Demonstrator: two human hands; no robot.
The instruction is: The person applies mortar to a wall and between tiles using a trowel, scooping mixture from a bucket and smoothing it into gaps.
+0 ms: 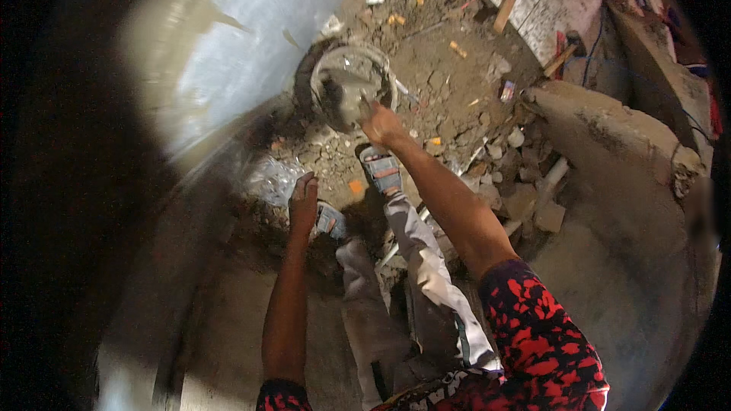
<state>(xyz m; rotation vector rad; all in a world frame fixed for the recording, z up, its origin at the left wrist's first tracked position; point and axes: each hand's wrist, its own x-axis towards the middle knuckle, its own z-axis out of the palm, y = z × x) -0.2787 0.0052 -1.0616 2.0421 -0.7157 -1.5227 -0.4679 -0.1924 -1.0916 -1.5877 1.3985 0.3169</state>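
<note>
My right hand is closed at the near rim of a round bucket, gripping what looks like a trowel. The trowel's grey, mortar-smeared blade lies inside the bucket, and its handle is hidden in my fist. Wet grey mortar coats the bucket's inner wall. Lower and to the left, my left hand hangs with its fingers loosely extended and nothing visible in them. Beside it lies crumpled clear plastic. Both my sandalled feet stand just below the bucket.
Loose soil and rubble surround the bucket. A smooth pale panel, smeared with mortar, rises at upper left. Broken masonry pieces and a thick concrete slab lie to the right. A hammer rests near the light boards.
</note>
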